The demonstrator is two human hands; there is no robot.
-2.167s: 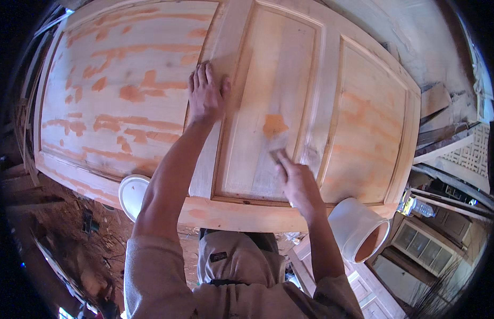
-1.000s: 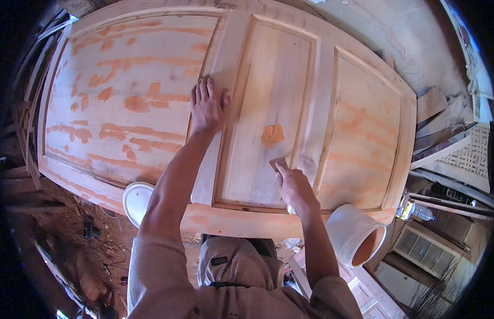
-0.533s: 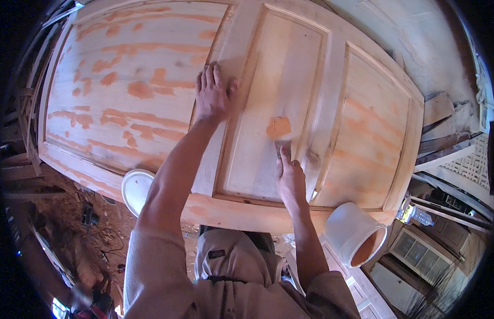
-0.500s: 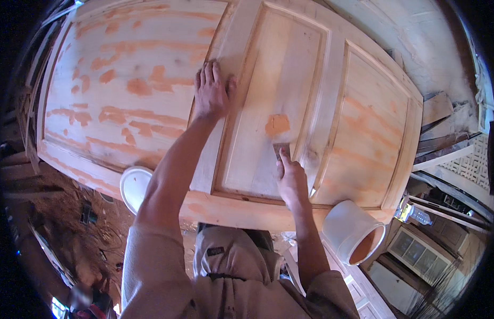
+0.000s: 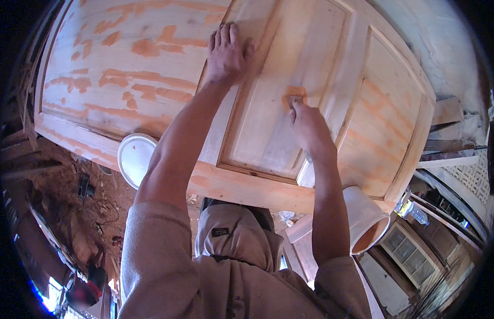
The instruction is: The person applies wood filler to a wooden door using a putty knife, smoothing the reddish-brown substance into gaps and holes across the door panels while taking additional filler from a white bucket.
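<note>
A large pale wooden panelled door [image 5: 252, 139] lies across the view in front of me, with streaks and dabs of orange filler over its left and right panels. My left hand [image 5: 226, 57] rests on the wood between the left and middle panels, fingers stretched out and holding nothing. In my right hand [image 5: 313, 128] is a putty knife [image 5: 295, 100], its blade pressed to an orange filler patch [image 5: 297, 90] on the middle panel. The fingers largely hide its handle.
A white bucket [image 5: 354, 210], orange inside, is at the door's near right edge. A round white lid [image 5: 136, 159] is at the near left edge. Right of the bucket are a plastic bottle [image 5: 417, 213] and a framed window [image 5: 411, 252]. Debris [image 5: 106, 212] litters the floor at left.
My right hand has moved the putty knife forward onto the filler patch, which the blade now partly covers. The view has shifted a little; my left hand stays on the same strip of wood.
</note>
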